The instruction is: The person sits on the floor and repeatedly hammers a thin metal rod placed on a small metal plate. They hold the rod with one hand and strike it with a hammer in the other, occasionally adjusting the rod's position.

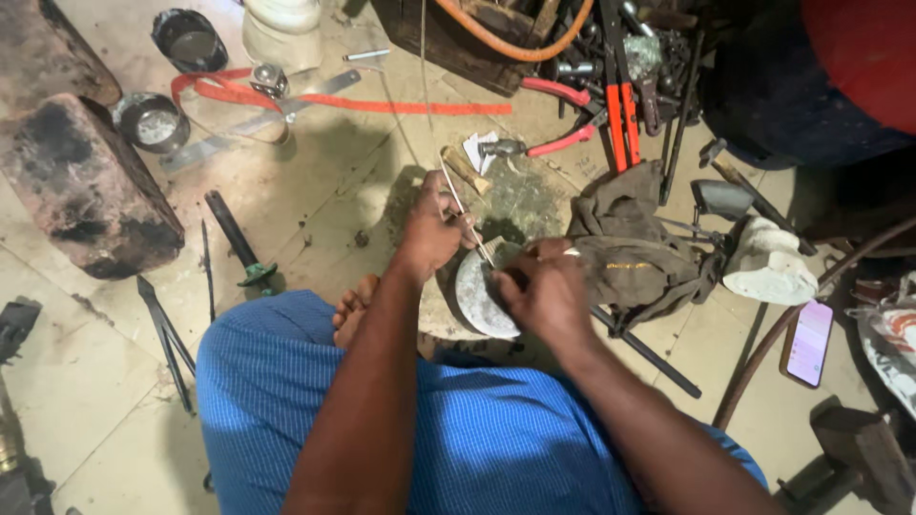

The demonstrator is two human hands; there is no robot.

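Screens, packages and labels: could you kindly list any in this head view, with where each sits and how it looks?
Phone: on the floor at right, beyond the right hand; upright rectangle, lit pinkish-white screen.
Paper scrap: on the floor above the left hand; small, white, crumpled.
Plastic bag: far right edge; white with red, partly cut off.

The person is wearing blue cloth with fine stripes over the lap; arms, both hands and a foot are showing bare.

dim indoor light, soft shadows, mild glare on floor, dark right corner.
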